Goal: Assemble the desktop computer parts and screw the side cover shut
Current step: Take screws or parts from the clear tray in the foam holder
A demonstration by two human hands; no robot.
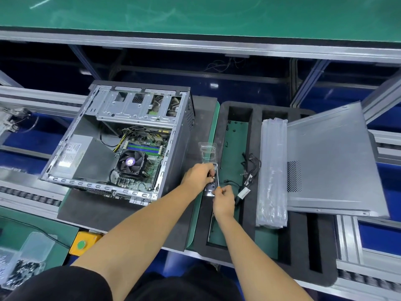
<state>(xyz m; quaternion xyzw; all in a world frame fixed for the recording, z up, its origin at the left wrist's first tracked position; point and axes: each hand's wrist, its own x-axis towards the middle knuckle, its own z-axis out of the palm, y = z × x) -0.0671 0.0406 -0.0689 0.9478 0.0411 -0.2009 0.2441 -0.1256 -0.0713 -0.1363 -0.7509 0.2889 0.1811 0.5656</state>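
Your open computer case (115, 140) lies on its side on a dark foam pad (91, 211), left of centre, with its interior facing up at you. Inside you see the silver power supply (76, 157) at the left, the black round CPU fan (130, 162) on the green motherboard (149, 161), a row of blue and green memory slots above the fan, and the bare metal drive cage (138, 105) along the far edge. The grey side cover (332, 161) is off, resting tilted on the black foam tray (256, 109) at your right, a perforated vent patch near its left edge. Beside it lies a long clear plastic sleeve (272, 172), and loose black cables (249, 170) sit in the tray's green-floored slot.

Your left hand (198, 175) curls its fingers around a small part at a clear plastic blister pack (208, 153), just right of the case. Your right hand (223, 202) pinches something thin with an orange spot, too small to identify, close below the left hand.
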